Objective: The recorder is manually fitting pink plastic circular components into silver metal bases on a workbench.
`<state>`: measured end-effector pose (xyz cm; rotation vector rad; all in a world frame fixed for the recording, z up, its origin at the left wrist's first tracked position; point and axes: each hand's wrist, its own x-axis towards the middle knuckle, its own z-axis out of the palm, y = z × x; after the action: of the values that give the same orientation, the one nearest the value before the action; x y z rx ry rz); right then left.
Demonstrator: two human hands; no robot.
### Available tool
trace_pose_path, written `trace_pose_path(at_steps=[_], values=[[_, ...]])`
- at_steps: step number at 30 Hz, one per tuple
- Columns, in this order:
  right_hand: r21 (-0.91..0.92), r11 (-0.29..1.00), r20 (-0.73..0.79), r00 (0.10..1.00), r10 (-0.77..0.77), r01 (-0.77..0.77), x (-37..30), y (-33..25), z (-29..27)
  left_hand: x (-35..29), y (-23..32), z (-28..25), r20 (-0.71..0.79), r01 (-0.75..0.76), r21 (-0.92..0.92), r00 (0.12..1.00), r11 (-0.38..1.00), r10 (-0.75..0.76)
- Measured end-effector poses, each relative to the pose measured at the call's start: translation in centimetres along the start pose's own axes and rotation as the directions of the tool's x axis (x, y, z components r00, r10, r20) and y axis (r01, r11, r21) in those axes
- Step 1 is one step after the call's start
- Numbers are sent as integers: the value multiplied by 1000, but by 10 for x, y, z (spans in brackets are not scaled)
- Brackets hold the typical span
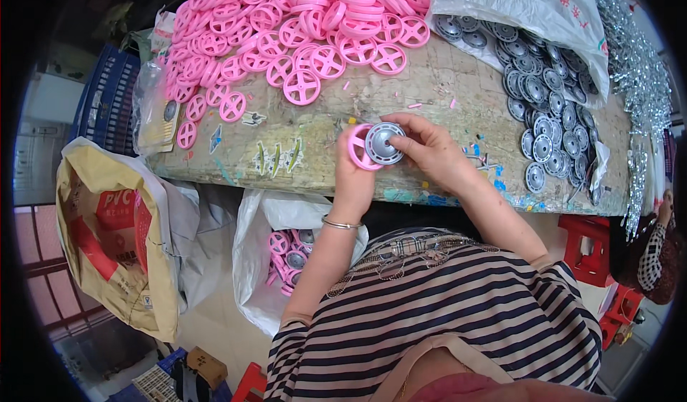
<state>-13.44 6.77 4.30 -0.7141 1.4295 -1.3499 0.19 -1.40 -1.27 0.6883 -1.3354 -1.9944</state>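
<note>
Over the near edge of the worktable, my left hand (352,180) is closed on a pink plastic wheel rim (356,146) with spokes. My right hand (433,152) pinches a round grey hubcap (381,153), its thumb near the centre and fingers behind. The hubcap overlaps the right part of the pink rim; whether the two touch or are joined, I cannot tell. A large heap of pink wheel rims (300,87) spreads over the far left and middle of the table. At the right, grey hubcaps (544,144) spill from a white sack (526,5).
Scraps and paint marks dot the wooden worktable (422,91). Below its near edge hangs a white bag (250,273) with pink-and-grey wheels (293,260) inside. An open tan sack (82,266) stands at the left, red stools (583,248) at the right. Silver tinsel (640,80) hangs far right, near another person's sleeve (651,266).
</note>
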Motion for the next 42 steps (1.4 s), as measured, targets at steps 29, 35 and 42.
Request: trace_pose_path(at_steps=[29,35,42], values=[[-232,971,65,997,-43,57,17,15,-3,-12,16,3,82,29,-104,996,994,-20],[-581,738,1,907,-421,343,71,3,-22,-61,37,-48,-539,-9,153,837,988,91],[-949,127,107,676,-729,287,145,-4,-15,-152,25,-152,-346,177,897,852,406,393]])
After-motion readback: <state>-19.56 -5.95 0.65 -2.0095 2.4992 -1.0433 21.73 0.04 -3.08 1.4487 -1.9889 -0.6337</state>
